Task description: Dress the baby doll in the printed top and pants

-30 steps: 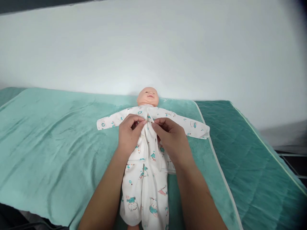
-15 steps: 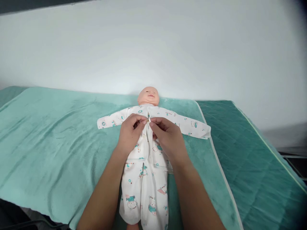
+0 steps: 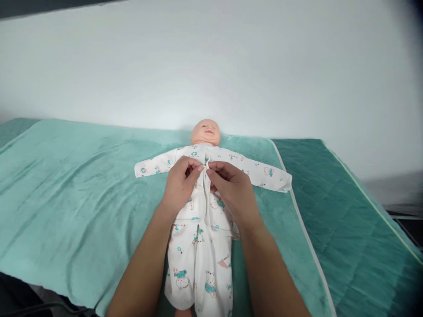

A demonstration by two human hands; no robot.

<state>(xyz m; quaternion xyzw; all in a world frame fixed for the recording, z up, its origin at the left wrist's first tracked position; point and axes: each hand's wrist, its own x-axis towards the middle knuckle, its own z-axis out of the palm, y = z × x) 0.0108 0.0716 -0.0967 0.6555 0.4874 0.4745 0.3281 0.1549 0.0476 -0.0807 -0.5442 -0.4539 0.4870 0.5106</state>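
Near end: pants (image 3: 181, 281) on doll (image 3: 205, 132), leg ends mostly cut off by frame. Jacket (image 3: 190, 211) front overlaps waistband. L hand (image 3: 180, 182) + R hand (image 3: 233, 187) at chest, each w/ thumb & index pinched tight on a front edge; small yellowish bit btwn tips, prob a button. Step looks like working it; can't tell doing up vs undoing. Next move prob needs edges lined up, firm pinch. Buttonhole + curled fingers hidden. Doll's face-up on blanket (image 3: 82, 198), head by wall (image 3: 231, 66).
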